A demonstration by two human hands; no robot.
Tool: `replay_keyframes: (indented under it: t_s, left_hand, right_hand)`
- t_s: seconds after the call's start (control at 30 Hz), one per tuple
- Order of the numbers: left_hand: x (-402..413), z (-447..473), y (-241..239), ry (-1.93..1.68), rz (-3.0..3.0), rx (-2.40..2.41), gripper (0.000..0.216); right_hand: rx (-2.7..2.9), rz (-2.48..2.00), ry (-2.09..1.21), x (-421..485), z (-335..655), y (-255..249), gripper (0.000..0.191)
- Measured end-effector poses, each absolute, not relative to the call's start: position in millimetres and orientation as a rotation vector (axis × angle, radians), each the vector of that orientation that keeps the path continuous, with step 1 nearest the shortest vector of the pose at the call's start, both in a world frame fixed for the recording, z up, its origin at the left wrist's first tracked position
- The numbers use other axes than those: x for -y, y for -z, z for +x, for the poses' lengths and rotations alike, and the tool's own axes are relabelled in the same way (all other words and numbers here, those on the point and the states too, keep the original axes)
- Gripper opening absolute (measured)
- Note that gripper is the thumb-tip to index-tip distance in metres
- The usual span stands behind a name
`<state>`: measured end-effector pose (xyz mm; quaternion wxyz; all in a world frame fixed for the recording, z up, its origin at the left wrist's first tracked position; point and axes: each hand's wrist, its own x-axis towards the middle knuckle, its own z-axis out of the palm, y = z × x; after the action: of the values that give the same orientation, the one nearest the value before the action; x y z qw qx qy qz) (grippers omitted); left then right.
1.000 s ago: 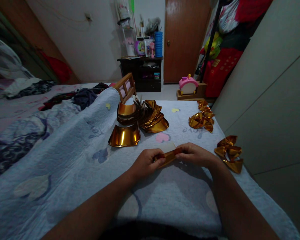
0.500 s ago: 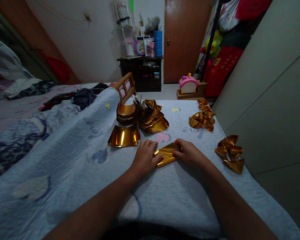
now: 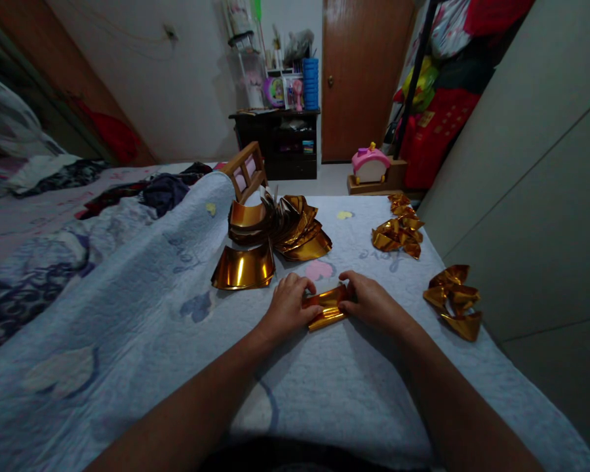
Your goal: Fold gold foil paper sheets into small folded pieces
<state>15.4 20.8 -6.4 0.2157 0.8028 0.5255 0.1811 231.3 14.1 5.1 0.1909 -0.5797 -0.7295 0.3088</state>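
A shiny gold foil paper sheet (image 3: 327,308), rolled or folded along its length, lies on the light blue quilt (image 3: 314,393) in front of me. My left hand (image 3: 291,302) grips its left end, thumb on top and fingers curled at the far side. At the right end, my right hand (image 3: 366,299) pinches the sheet between thumb and curled fingers. Beyond my left hand sits a stack of flat gold foil papers (image 3: 244,267), with a fanned pile of more foil papers (image 3: 302,229) behind it.
Folded gold foil pieces (image 3: 453,301) lie to the right, with more folded pieces (image 3: 398,229) farther back near the quilt's edge. A wooden rail piece (image 3: 248,172) stands behind the pile. A pink toy (image 3: 370,165) is past the far edge; a pale cabinet (image 3: 535,196) borders the right.
The fingers of both hands have arched up a little. The far edge of the foil sheet has come down toward me, so the sheet looks narrower and more curled.
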Motion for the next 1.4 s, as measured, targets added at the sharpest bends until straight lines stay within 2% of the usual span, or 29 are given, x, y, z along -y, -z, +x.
replay_keyframes:
  t_s: [0.13, 0.37, 0.57, 0.67, 0.77, 0.9, 1.07, 1.4]
  left_hand:
    - [-20.1, 16.2, 6.8, -0.503, 2.250, -1.411, 0.022]
    - [-19.6, 17.6, 2.9, -0.447, 2.244, -1.367, 0.032]
    - [-16.7, 19.8, 2.7, -0.547, 2.204, -1.272, 0.028]
    - [-14.1, 20.9, 3.7, -0.624, 2.152, -1.172, 0.030]
    - [-11.6, 21.0, 4.4, -0.731, 2.038, -1.138, 0.039]
    - [-11.4, 18.5, 5.3, -0.899, 1.776, -1.130, 0.054]
    - [-13.4, 14.4, 1.1, -0.847, 1.410, -1.037, 0.021]
    - [-11.7, 16.0, -7.1, -0.980, 1.342, -1.039, 0.015]
  right_hand:
    - [2.091, -1.639, -0.755, -15.4, 233.2, 1.0, 0.049]
    - [2.118, -1.683, -0.633, -13.8, 231.3, 4.7, 0.018]
    - [2.046, -1.709, -0.597, -12.9, 229.2, 3.0, 0.020]
    - [1.957, -1.677, -0.699, -14.8, 232.4, 2.2, 0.018]
    - [1.850, -1.578, -1.023, -15.4, 235.1, -2.6, 0.004]
    - [1.714, -1.392, -1.275, -14.2, 236.1, -13.2, 0.009]
    - [1.689, -1.324, -1.272, -13.6, 237.3, -21.5, 0.016]
    - [1.593, -1.264, -1.382, -11.9, 235.3, -22.7, 0.024]
